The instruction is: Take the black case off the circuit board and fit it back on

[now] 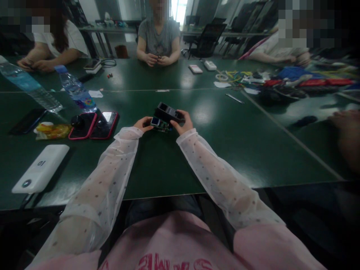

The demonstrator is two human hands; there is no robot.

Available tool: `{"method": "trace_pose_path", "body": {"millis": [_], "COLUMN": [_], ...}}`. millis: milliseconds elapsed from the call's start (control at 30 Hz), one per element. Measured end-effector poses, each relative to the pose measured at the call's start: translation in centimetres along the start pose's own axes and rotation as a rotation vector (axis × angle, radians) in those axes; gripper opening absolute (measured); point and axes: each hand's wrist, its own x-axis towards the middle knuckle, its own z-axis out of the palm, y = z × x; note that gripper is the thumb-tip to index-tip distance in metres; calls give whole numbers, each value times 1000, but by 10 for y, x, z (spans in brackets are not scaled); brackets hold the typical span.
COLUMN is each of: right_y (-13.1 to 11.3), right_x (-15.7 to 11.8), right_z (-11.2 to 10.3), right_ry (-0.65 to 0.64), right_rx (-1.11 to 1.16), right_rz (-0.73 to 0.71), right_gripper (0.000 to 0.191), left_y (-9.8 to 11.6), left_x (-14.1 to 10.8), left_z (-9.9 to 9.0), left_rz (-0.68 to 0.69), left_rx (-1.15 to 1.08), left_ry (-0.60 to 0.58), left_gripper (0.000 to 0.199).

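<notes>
Between my hands, over the green table (157, 168), are a small green circuit board (161, 124) with a little screen and a dark casing (166, 111) with a window and buttons. My left hand (144, 124) grips the board by its left end. The casing's right end is held in my right hand (182, 122), with the thumb in front and the fingers behind. The casing is tilted and lies just above and behind the board, overlapping it in view. Whether the two parts touch cannot be made out.
Two pink-edged phones (104, 125), two water bottles (77, 90), a yellow packet (53, 131) and a white power bank (42, 168) stand to the left. A wrench (234, 98) and heaped cables (233, 77) lie right. Several people sit around the table.
</notes>
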Motion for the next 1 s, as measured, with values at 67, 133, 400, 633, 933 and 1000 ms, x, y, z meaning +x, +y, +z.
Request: {"method": "trace_pose_path", "body": {"millis": [67, 133, 400, 633, 933, 1000], "right_y": [-9, -14, -12, -5, -17, -18], "right_x": [-3, -5, -6, -3, -3, -4], "right_z": [1, 2, 4, 5, 1, 1], "right_ry": [-55, -97, -181, -394, -446, -449], "right_rx": [8, 7, -16, -155, -188, -185], "right_rz": [16, 33, 30, 31, -34, -39], "right_gripper": [56, 55, 53, 56, 54, 54], "left_y": [1, 2, 11, 10, 29, 30], "left_x": [-1, -1, -4, -2, -5, -6], "left_z": [-1, -1, -1, 2, 3, 4], "left_rz": [-25, -56, -81, -47, -107, -98], "left_rx": [12, 11, -2, -49, 59, 95], "left_ry": [-9, -21, -29, 3, 33, 16], "left_gripper": [56, 60, 96, 97, 82, 82]}}
